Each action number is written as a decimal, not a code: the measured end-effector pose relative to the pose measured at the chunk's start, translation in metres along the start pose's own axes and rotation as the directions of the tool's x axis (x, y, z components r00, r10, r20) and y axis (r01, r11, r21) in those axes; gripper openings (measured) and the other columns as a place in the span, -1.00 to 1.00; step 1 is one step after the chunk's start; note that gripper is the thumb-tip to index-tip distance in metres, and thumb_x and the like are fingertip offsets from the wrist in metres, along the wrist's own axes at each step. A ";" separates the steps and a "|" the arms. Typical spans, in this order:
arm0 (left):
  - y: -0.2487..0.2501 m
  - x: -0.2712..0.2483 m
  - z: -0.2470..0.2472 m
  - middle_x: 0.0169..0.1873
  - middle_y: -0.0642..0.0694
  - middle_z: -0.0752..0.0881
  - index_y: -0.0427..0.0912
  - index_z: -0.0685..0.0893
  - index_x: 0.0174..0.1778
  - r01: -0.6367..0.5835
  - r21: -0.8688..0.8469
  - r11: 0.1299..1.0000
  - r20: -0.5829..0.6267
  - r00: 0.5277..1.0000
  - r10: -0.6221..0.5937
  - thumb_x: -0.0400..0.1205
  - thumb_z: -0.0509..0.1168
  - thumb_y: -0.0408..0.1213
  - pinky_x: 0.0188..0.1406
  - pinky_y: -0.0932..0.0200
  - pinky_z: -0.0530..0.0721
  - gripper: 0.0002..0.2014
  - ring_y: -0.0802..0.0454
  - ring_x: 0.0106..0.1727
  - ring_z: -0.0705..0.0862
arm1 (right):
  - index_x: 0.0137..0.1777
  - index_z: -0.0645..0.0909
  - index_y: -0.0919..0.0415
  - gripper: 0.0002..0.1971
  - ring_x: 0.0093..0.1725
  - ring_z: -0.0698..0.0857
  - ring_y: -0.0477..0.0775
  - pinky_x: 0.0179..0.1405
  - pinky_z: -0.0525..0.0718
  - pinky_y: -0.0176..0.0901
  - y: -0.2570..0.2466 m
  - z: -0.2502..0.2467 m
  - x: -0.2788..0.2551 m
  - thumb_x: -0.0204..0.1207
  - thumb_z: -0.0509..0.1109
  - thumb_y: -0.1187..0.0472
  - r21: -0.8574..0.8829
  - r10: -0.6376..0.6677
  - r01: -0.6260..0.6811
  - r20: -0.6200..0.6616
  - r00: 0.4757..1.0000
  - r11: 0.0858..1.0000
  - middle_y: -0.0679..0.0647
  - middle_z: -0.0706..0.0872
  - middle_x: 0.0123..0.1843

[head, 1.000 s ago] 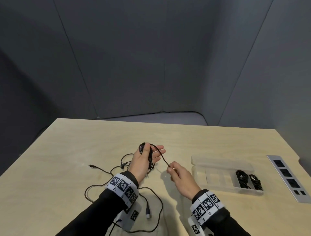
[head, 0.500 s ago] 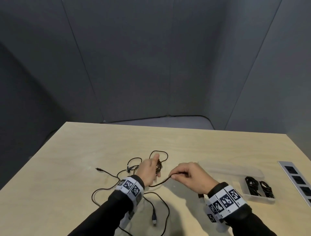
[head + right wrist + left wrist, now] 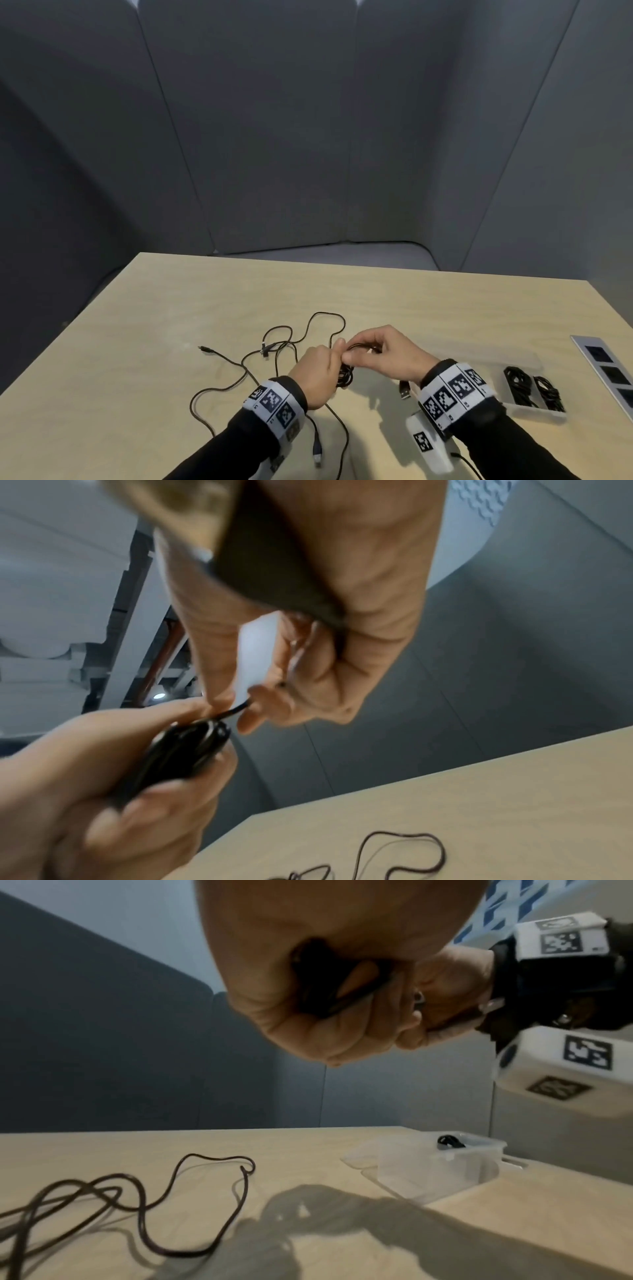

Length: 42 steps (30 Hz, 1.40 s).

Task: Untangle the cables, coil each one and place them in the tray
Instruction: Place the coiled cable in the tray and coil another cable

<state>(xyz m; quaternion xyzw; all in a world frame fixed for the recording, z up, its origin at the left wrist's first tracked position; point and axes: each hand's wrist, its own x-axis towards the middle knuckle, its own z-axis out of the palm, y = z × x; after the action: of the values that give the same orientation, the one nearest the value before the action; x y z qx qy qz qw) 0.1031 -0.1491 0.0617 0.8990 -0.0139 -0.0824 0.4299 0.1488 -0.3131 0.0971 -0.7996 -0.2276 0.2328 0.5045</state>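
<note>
1. Your table (image 3: 445,308) is a pale, matte wood sheet with a straight far edge across the middle of the head view; the broad band of it above your hands is bare, backed by dull grey panels (image 3: 274,137).
2. Loose black cables (image 3: 239,371) sprawl over the lower left of centre in thin, round, glossy loops, one curl reaching toward the table's centre and plug ends lying at the bottom of the frame near your left sleeve.
3. The tray (image 3: 534,409) sits at the lower right, a clear, shallow plastic rectangle with soft corners; two tight black coiled cables (image 3: 532,387) lie side by side in its right end, and its left part is hidden behind your right wrist.
4. A flat grey strip (image 3: 606,363) with dark squares lies at the right edge of the frame, just beyond the tray.
5. Your left hand (image 3: 315,373) is fisted round a black cable bundle (image 3: 185,753), fingers curled over the stacked, shiny turns.
6. Your right hand (image 3: 387,353), touching the left at the fingertips, pinches the bundle's free strand (image 3: 236,710) between thumb and forefinger, just above the table.
7. A silver USB plug (image 3: 405,390) lies below your right hand.
</note>
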 end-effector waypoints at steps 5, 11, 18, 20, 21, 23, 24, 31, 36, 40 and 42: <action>-0.008 0.001 0.003 -0.41 -0.29 0.60 -0.21 0.66 -0.08 0.035 -0.126 0.991 0.011 0.999 -0.034 0.64 -0.24 0.19 -0.44 0.11 0.53 -0.33 -0.02 -0.49 0.54 | -0.06 0.75 0.04 -0.84 -0.51 0.39 -0.23 -0.41 0.38 -0.37 0.010 0.017 -0.004 0.42 0.51 0.02 -0.152 -0.052 0.035 -0.110 0.993 0.988 -0.15 0.61 -0.38; 0.009 0.002 -0.013 0.09 -0.25 0.63 -0.04 0.50 0.27 0.001 -0.190 0.982 -0.008 1.000 -0.002 0.75 -0.17 0.04 -0.05 -0.20 0.75 -0.58 -0.24 0.06 0.68 | -0.08 0.75 0.07 -0.89 -0.54 0.39 -0.16 -0.48 0.36 -0.31 0.012 0.033 -0.007 0.54 0.41 0.10 0.078 -0.041 0.060 -0.225 0.974 0.995 -0.11 0.51 -0.54; 0.013 0.009 -0.014 -0.72 0.10 0.39 -0.18 0.59 0.20 -0.017 -0.310 0.950 0.180 0.981 0.076 0.75 -0.21 0.07 -0.54 0.20 0.43 -0.46 0.12 -0.68 0.36 | 0.09 0.74 0.21 -0.82 -0.51 0.60 -0.37 -0.39 0.46 -0.59 0.009 0.033 -0.005 0.56 0.37 0.34 0.154 -0.033 0.104 -0.404 0.914 0.983 -0.33 0.58 -0.62; 0.014 0.009 -0.011 -0.65 0.08 0.43 -0.18 0.52 0.16 0.026 -0.319 0.947 0.192 0.981 0.037 0.71 -0.11 0.17 -0.43 0.10 0.53 -0.48 0.09 -0.64 0.46 | 0.04 0.78 0.18 -0.83 -0.34 0.69 -0.36 -0.22 0.54 -0.49 0.013 0.034 -0.005 0.55 0.38 0.31 0.100 -0.031 0.084 -0.445 0.895 0.991 -0.29 0.73 -0.42; 0.016 0.008 -0.010 -0.59 0.05 0.47 -0.19 0.48 0.15 0.037 -0.309 0.950 0.190 0.981 0.023 0.69 -0.05 0.18 -0.43 0.09 0.54 -0.51 0.07 -0.63 0.49 | -0.01 0.80 0.15 -0.83 -0.27 0.72 -0.32 -0.17 0.60 -0.39 0.014 0.034 -0.005 0.55 0.38 0.30 0.071 -0.035 0.075 -0.457 0.889 0.995 -0.22 0.79 -0.31; 0.016 0.006 -0.009 -0.48 -0.01 0.57 -0.19 0.44 0.11 0.013 -0.210 0.978 0.172 0.985 0.024 0.68 0.06 0.13 -0.45 0.10 0.54 -0.59 0.06 -0.58 0.53 | -0.10 0.82 0.11 -0.85 -0.24 0.73 -0.19 -0.15 0.66 -0.28 0.016 0.032 -0.005 0.54 0.40 0.26 0.035 -0.038 0.064 -0.489 0.871 0.997 -0.09 0.83 -0.27; 0.016 0.003 -0.010 -0.42 -0.02 0.60 -0.16 0.42 0.07 -0.007 -0.144 0.990 0.175 0.984 0.032 0.68 0.11 0.10 -0.45 0.11 0.55 -0.65 0.05 -0.54 0.54 | -0.13 0.82 0.10 -0.86 -0.24 0.73 -0.16 -0.13 0.65 -0.26 0.017 0.029 -0.005 0.53 0.42 0.23 0.039 -0.030 0.059 -0.520 0.854 0.997 -0.07 0.83 -0.27; 0.019 0.007 -0.019 -0.03 -0.28 0.65 -0.26 0.40 0.18 -0.103 0.487 0.867 0.270 0.962 -0.038 0.73 0.04 -0.01 -0.14 0.02 0.51 -0.65 -0.18 -0.11 0.60 | -0.16 0.81 0.10 -0.87 -0.43 0.51 -0.27 -0.32 0.50 -0.36 0.022 0.018 -0.006 0.53 0.42 0.17 0.039 -0.054 0.084 -0.492 0.869 0.996 -0.14 0.71 -0.46; 0.005 0.018 -0.034 0.03 -0.32 0.68 -0.25 0.41 0.17 -0.169 0.644 0.746 0.261 0.965 -0.007 0.73 0.04 -0.04 -0.03 -0.12 0.64 -0.67 -0.31 0.03 0.67 | -0.19 0.72 -0.05 -0.79 -0.35 0.62 -0.27 -0.23 0.51 -0.38 0.022 -0.014 -0.005 0.59 0.32 0.21 -0.309 -0.060 0.008 -0.157 0.986 0.951 -0.24 0.73 -0.40; 0.001 0.021 -0.037 0.07 -0.31 0.69 -0.27 0.43 0.21 -0.220 0.757 0.616 0.281 0.960 -0.003 0.74 0.04 -0.04 -0.16 -0.03 0.50 -0.65 -0.32 0.04 0.67 | -0.24 0.69 0.13 -0.79 -0.30 0.60 -0.24 -0.24 0.44 -0.45 0.005 -0.034 0.000 0.59 0.28 0.24 -0.554 -0.225 0.160 -0.050 0.973 0.817 -0.17 0.69 -0.33; 0.006 0.024 -0.032 0.14 -0.27 0.68 -0.27 0.42 0.27 -0.281 0.814 0.509 0.293 0.954 0.058 0.75 0.03 -0.04 -0.12 -0.03 0.47 -0.64 -0.29 0.11 0.67 | -0.12 0.71 0.09 -0.79 -0.26 0.62 -0.14 -0.18 0.54 -0.25 -0.003 -0.034 0.015 0.57 0.25 0.10 -0.623 -0.335 0.230 -0.055 0.941 0.747 -0.11 0.69 -0.24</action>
<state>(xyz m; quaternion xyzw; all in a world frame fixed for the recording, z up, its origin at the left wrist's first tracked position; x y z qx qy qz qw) 0.1322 -0.1306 0.0832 0.9720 -0.1897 -0.1249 -0.0598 0.1809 -0.3271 0.1109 -0.8912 -0.3668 0.0016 0.2669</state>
